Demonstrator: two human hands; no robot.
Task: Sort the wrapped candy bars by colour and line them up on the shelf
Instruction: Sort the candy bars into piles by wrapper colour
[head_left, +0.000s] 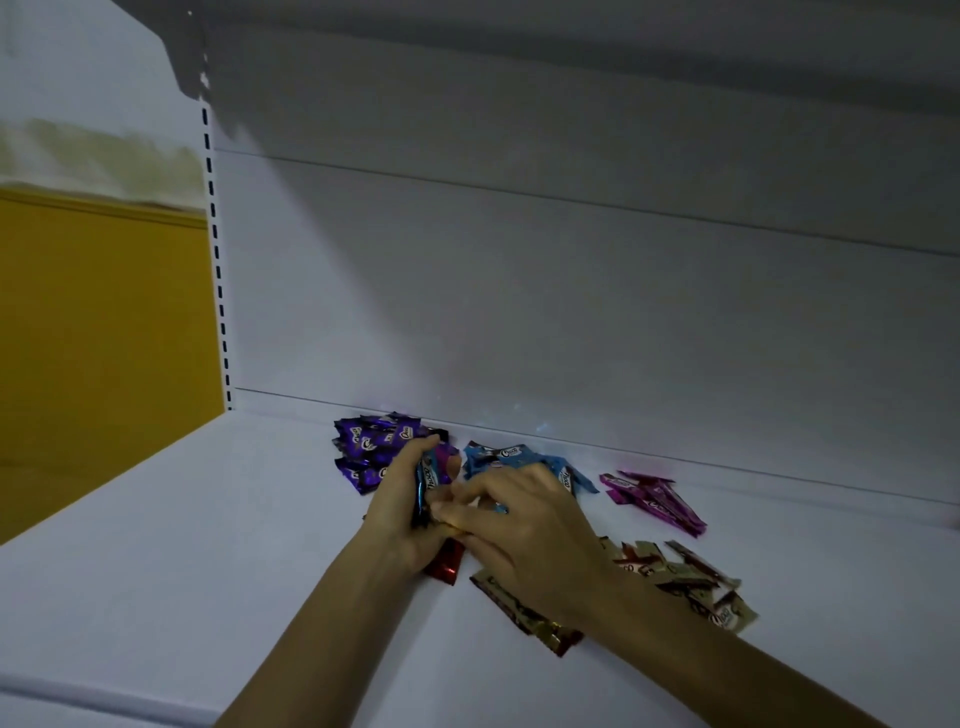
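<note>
Dim white shelf (156, 545): purple pile (366, 452) and blue pile (519, 460) close together along the back edge, pink pile (655, 496) further right, gold pile (693, 584) nearer the front. Left hand (397, 512) clenched round a mixed bundle (428, 488); right hand (524, 530) curled, pinching into it. Likely trouble: red bar (445, 564) slipping out below under the tug, slick wrappers sliding, neighbouring piles mixing.

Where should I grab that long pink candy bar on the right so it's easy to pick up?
Pinch the long pink candy bar across its narrow sides near its lower right end, coming from above. It lies flat on the shelf, and that end pokes out clear of the other pink ones, so fingers should fit on both sides.
</note>
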